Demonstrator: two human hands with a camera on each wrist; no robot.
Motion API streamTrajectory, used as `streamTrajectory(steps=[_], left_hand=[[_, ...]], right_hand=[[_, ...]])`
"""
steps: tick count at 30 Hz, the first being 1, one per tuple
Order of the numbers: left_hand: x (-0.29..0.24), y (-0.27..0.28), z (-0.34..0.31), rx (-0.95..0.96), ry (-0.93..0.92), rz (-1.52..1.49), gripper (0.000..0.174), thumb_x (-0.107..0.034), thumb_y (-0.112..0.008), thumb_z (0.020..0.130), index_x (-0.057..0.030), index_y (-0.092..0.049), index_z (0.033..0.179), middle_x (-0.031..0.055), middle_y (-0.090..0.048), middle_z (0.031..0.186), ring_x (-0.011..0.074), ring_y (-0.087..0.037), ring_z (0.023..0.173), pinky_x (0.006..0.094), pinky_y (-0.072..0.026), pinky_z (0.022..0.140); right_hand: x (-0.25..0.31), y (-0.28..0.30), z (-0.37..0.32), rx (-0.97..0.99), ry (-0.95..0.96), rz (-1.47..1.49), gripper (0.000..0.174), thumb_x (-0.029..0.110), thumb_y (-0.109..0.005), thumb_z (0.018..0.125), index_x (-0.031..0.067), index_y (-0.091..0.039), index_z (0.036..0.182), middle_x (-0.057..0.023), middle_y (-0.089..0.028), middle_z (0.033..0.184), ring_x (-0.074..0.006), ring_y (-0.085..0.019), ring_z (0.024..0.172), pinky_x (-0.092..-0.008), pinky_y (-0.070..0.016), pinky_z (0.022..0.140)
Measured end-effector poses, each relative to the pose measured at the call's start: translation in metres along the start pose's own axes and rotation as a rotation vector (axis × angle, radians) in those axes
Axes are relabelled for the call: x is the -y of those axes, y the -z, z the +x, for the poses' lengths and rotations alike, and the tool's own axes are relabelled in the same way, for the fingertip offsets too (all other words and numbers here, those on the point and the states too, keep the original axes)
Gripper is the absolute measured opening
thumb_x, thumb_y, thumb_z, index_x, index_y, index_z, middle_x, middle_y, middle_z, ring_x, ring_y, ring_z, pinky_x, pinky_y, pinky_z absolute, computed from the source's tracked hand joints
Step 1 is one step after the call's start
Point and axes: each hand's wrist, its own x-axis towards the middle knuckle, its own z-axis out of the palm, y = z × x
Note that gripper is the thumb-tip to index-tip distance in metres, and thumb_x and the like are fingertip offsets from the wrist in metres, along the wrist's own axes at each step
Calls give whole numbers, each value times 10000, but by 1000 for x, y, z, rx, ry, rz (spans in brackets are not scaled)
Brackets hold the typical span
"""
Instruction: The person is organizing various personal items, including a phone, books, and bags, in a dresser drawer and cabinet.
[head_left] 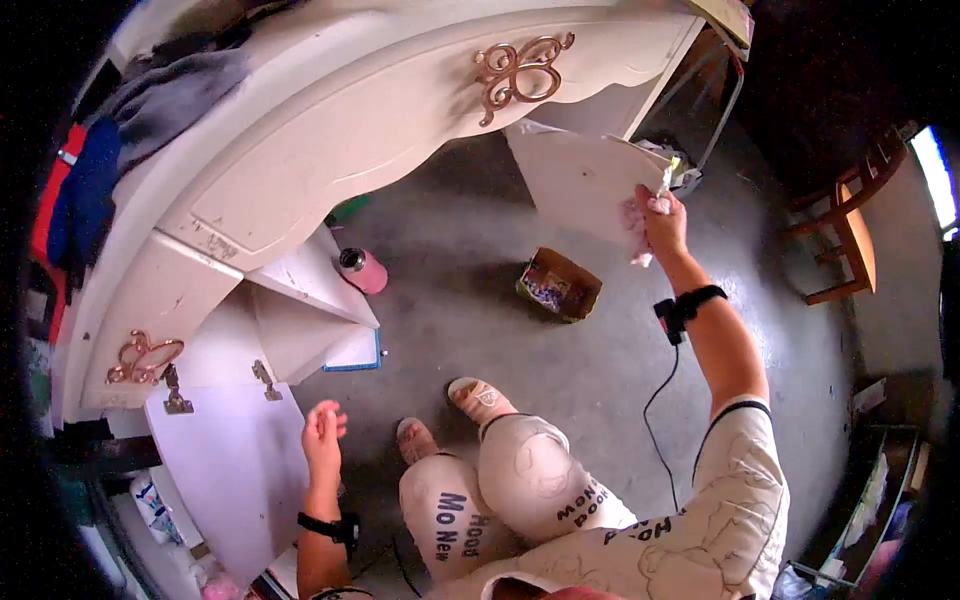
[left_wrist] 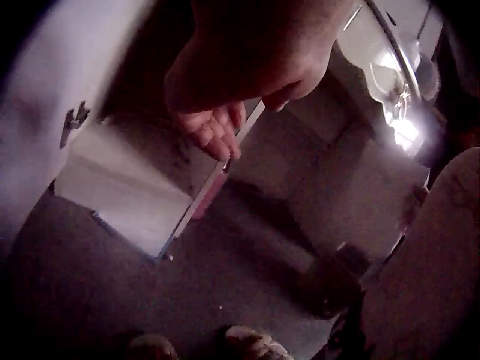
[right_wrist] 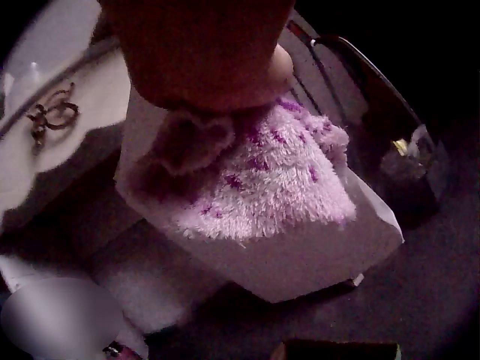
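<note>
My right hand grips a fluffy pink-and-white cloth with purple specks. The cloth lies against the open white cabinet door on the right, near its free edge, and hides part of that panel in the right wrist view. On the other side, my left hand hangs loosely with nothing in it, beside the edge of the left open cabinet door. Its fingers are slightly bent in the left wrist view.
A white desk with copper-coloured handles curves across the front. On the grey floor stand a pink bottle and a small cardboard box with bits inside. A wooden chair stands at right; clothes lie on the desktop at left.
</note>
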Motion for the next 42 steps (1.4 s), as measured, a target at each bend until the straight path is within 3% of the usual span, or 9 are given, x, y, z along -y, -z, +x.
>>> streamTrajectory(steps=[12, 19, 21, 22, 24, 32, 37, 39, 42], left_hand=[[94, 14, -26, 45, 88, 112, 247, -243, -484, 885, -29, -532, 997, 59, -581, 910, 137, -565, 732, 254, -453, 631], [116, 7, -32, 63, 261, -77, 263, -267, -512, 865, -29, -547, 973, 31, -578, 868, 112, -552, 735, 242, -439, 614], [135, 7, -31, 39, -24, 170, 267, -263, -529, 854, -22, -544, 968, 19, -557, 836, 100, -528, 718, 233, -432, 615], [123, 9, -36, 44, 89, 75, 259, -248, -537, 849, -18, -541, 966, 18, -554, 833, 101, -524, 720, 234, -435, 631], [106, 7, -39, 29, 92, 58, 245, -221, -549, 843, -12, -537, 970, 17, -556, 840, 99, -521, 731, 240, -441, 662], [148, 29, -82, -156, 304, -39, 254, -172, -563, 828, -13, -534, 1025, 43, -575, 882, 111, -541, 764, 249, -446, 699], [211, 59, -122, -228, 239, 94, 317, -194, -573, 809, -16, -530, 1068, 73, -597, 959, 169, -571, 837, 300, -450, 748], [205, 66, -143, -288, 291, 62, 300, -205, -566, 814, -20, -543, 1049, 79, -600, 959, 174, -572, 846, 308, -451, 747], [171, 73, -160, -357, 451, 212, 287, -240, -544, 831, -23, -563, 1017, 84, -603, 957, 178, -569, 865, 315, -450, 748]], right_hand=[[-140, -39, 51, -271, -563, 333, 164, 239, -606, 797, 87, -547, 805, 6, -511, 659, -139, -506, 554, -282, -409, 468], [-188, -12, 55, -182, -467, -40, 246, 208, -580, 788, 8, -575, 931, -62, -596, 792, -173, -548, 641, -307, -443, 559], [-226, 2, 51, -148, -438, 193, 198, 114, -547, 787, 29, -569, 965, -76, -590, 763, -200, -544, 588, -345, -445, 525], [-213, 8, 38, 20, -557, 651, 177, 65, -512, 795, 27, -571, 958, -83, -584, 744, -208, -545, 587, -350, -447, 516], [-100, -30, -6, -224, -671, 348, 95, 123, -525, 801, 68, -545, 876, -55, -542, 763, -190, -527, 663, -278, -459, 552], [9, -155, -135, 910, -713, 117, 288, 97, -648, 725, 32, -550, 988, -20, -576, 740, -135, -550, 626, -270, -447, 518], [15, -252, -199, 1511, -265, 35, 496, 41, -594, 650, 26, -474, 1131, -112, -491, 1080, -236, -514, 944, -327, -427, 811], [29, -289, -226, 1447, 439, -137, 464, 48, -565, 624, 40, -512, 1085, -143, -540, 1006, -290, -539, 903, -353, -432, 819], [64, -346, -259, 1689, 322, -198, 353, 74, -566, 628, 52, -556, 980, -155, -571, 913, -299, -552, 867, -353, -439, 806]])
